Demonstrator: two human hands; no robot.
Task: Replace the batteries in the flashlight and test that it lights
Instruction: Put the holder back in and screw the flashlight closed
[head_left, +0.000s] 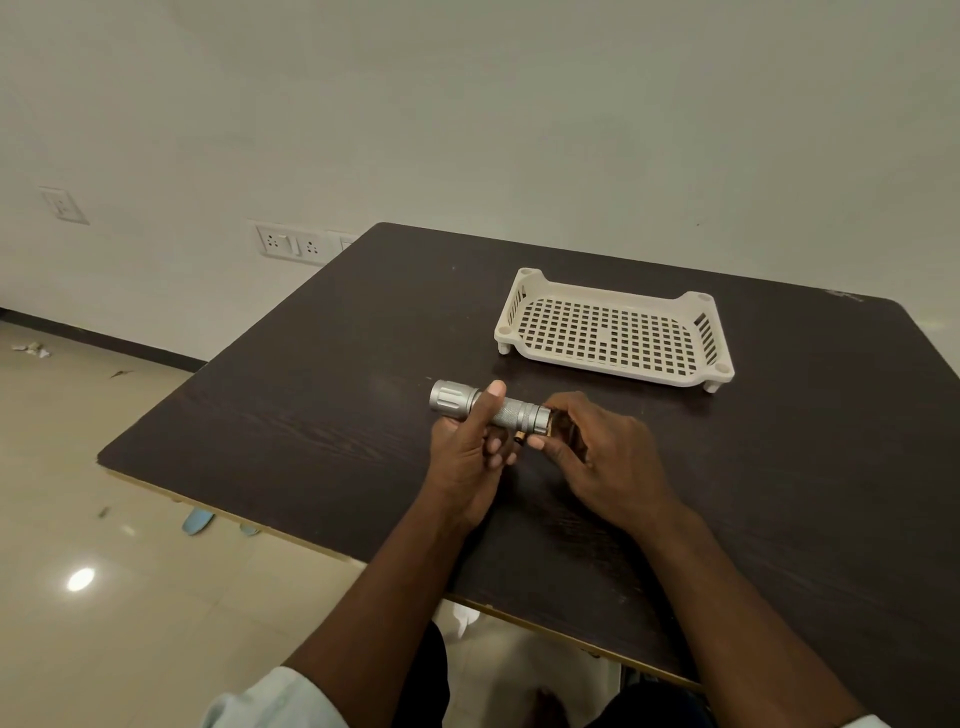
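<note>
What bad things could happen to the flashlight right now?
1. The left hand holds the flashlight above the table; if the grip slips, it could drop and roll.
2. The right hand works a dark part at the tail end, mostly hidden; it might go in crooked or fall out.

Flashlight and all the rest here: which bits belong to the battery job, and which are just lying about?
Part of the job:
- silver flashlight, gripped by the left hand
- dark part at its tail end, held in the right hand; too hidden to identify

Just lying about:
- white perforated tray on the dark table
- wall sockets
- scraps on the floor
</note>
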